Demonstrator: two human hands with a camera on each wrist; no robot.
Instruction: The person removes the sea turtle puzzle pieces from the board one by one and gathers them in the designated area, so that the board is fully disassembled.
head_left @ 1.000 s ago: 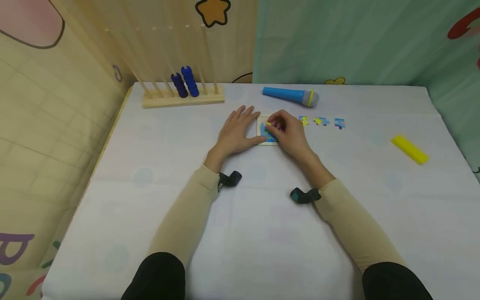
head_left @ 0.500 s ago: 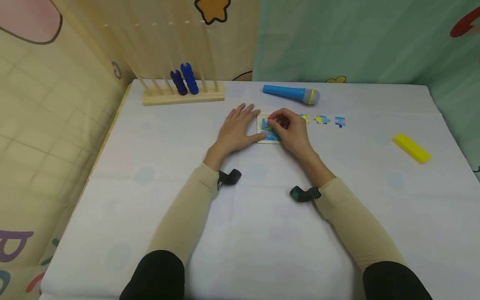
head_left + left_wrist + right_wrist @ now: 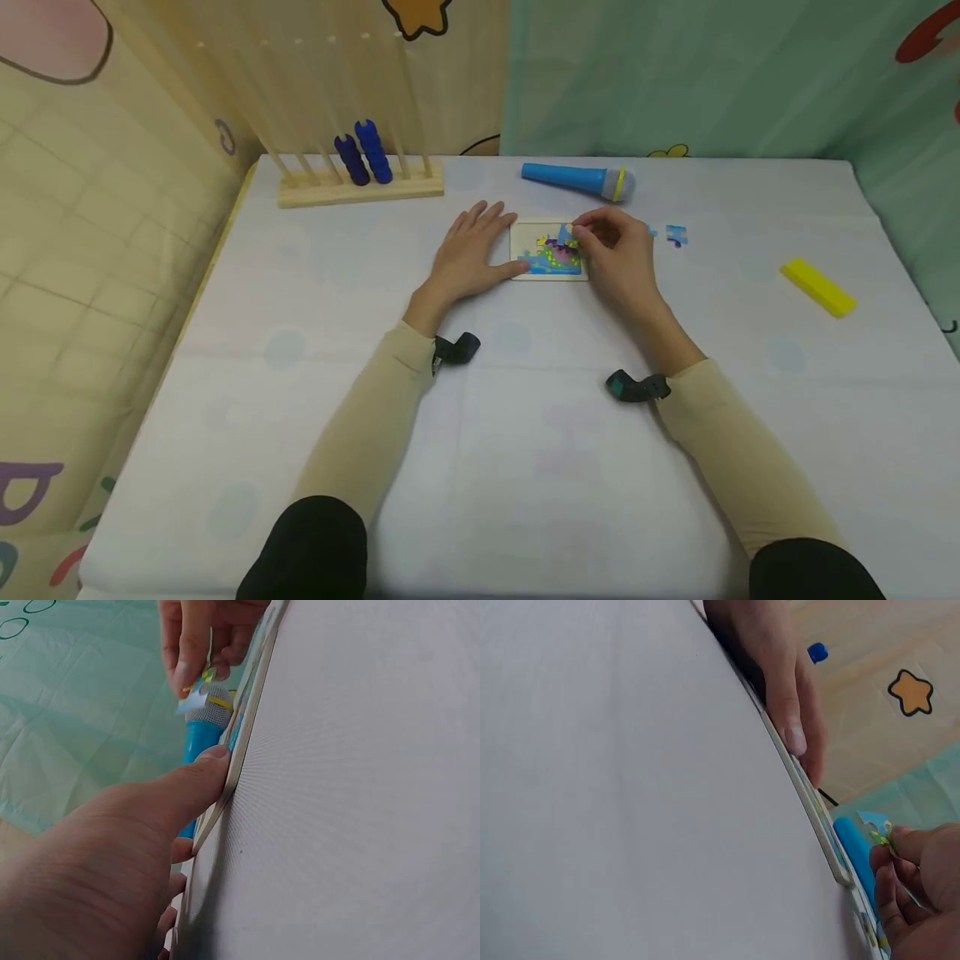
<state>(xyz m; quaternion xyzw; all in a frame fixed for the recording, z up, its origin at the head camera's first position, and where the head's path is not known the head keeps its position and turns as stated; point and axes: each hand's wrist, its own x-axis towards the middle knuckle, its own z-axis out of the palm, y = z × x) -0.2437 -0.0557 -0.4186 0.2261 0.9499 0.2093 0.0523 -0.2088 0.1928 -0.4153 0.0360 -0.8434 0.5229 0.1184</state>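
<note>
A shallow wooden tray [image 3: 550,277] holds joined puzzle pieces [image 3: 558,257] along its lower and right parts, with bare wood at its upper left. My left hand [image 3: 471,254] lies flat with fingers spread at the tray's left side, its thumb on the lower left corner. At the right edge, my right hand [image 3: 619,257] pinches a blue and yellow puzzle piece [image 3: 567,234] between thumb and forefinger. In the left wrist view, that piece [image 3: 193,700] is held up off the tray; the right wrist view shows the piece [image 3: 874,820] at the fingertips.
Right of the tray lie a blue loose piece [image 3: 677,234] and another partly behind the right hand. A blue toy microphone [image 3: 573,177] lies behind. A wooden peg rack [image 3: 360,193] with blue beads stands back left, and a yellow block [image 3: 818,287] lies to the right.
My right hand has moved right from over the tray, uncovering the joined pieces, and now holds a piece up. Two loose pieces beside the tray are no longer fully visible. My left hand stays put.
</note>
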